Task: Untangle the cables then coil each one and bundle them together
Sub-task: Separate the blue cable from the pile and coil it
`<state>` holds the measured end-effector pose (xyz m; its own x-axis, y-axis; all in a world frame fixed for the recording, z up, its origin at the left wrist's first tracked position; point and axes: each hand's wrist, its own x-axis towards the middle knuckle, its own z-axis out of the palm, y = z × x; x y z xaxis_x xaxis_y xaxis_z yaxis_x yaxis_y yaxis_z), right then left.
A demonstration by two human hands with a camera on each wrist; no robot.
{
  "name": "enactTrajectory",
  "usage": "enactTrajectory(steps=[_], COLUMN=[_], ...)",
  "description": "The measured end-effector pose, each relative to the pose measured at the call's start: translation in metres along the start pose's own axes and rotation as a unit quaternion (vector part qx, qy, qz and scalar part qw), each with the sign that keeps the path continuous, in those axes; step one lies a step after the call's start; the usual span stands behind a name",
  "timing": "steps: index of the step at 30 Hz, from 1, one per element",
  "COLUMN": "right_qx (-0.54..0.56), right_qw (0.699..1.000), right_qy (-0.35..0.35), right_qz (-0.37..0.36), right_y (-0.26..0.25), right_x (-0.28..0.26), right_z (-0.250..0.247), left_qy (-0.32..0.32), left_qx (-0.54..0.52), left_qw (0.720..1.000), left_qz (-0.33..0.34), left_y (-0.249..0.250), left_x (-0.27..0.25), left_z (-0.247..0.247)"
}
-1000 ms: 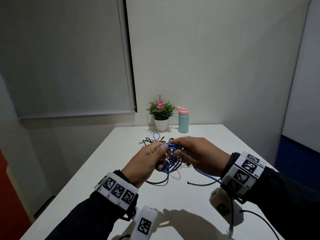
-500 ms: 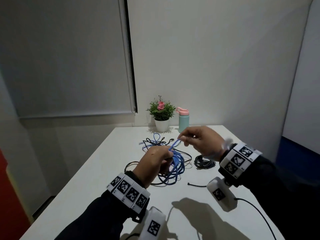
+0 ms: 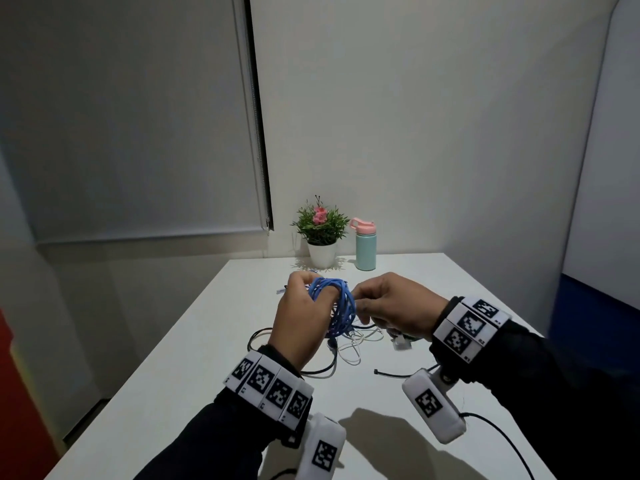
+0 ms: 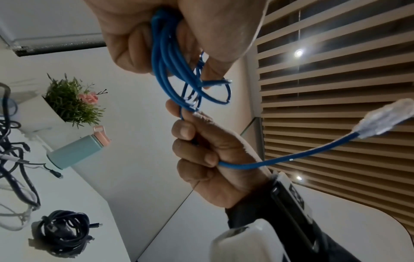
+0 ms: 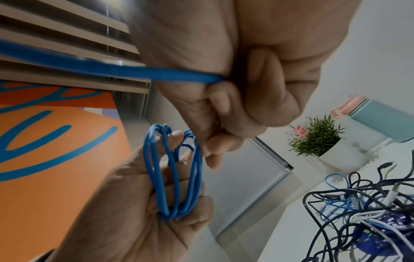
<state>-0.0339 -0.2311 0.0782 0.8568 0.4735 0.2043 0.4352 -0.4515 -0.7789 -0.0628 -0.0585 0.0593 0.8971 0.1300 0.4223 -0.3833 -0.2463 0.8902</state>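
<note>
Left hand [image 3: 304,323] grips blue cable [image 3: 341,306] coil; right hand [image 3: 398,310] pinches tail.

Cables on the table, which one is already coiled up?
The black cable, lying apart in a tight coil on the table. The other black and white ones still lie in a loose tangle, and the blue cable is off the table, in both hands.

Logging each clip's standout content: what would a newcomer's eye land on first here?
First, the blue cable coil held up mid-frame over the white table: the left hand grips the loops while the right hand pinches the free end. Behind it, a tangle of black and white cables lies on the table. At the far edge stand a potted plant and a teal bottle.
</note>
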Motion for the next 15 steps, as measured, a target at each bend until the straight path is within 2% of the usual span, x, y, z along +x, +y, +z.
enactTrajectory(steps=[3,5,6,8,10,11,12,13,15], right_qx=[0.028,0.038,0.013,0.008,0.073,0.092,0.090,0.066,-0.028], right_qw=[0.999,0.999,0.999,0.980,0.931,0.909,0.903,0.917,0.967], right_qy=[-0.027,-0.007,0.040,0.199,0.350,0.391,0.399,0.368,0.213], right_qz=[0.015,0.018,0.013,-0.018,-0.080,-0.107,-0.127,-0.141,-0.135], right_y=[0.009,0.014,0.015,0.012,-0.005,-0.013,-0.021,-0.029,-0.039], right_x=[0.001,0.003,0.005,0.005,-0.003,-0.009,-0.015,-0.021,-0.028], right_z=[-0.003,-0.007,-0.011,-0.023,-0.034,-0.038,-0.038,-0.034,-0.012], left_qy=[-0.035,-0.036,-0.031,-0.021,-0.018,-0.018,-0.021,-0.023,-0.024], left_qx=[0.010,0.020,0.036,0.082,0.118,0.122,0.125,0.128,0.108], left_qw=[0.999,0.999,0.999,0.995,0.990,0.989,0.988,0.987,0.988], left_qz=[-0.008,-0.014,-0.022,-0.047,-0.072,-0.083,-0.093,-0.099,-0.107], left_y=[-0.004,-0.014,-0.021,-0.038,-0.053,-0.059,-0.063,-0.065,-0.066], left_x=[0.005,0.011,0.017,0.027,0.034,0.035,0.035,0.034,0.031], left_z=[0.001,0.002,0.002,0.002,0.000,0.001,0.002,0.004,0.010])
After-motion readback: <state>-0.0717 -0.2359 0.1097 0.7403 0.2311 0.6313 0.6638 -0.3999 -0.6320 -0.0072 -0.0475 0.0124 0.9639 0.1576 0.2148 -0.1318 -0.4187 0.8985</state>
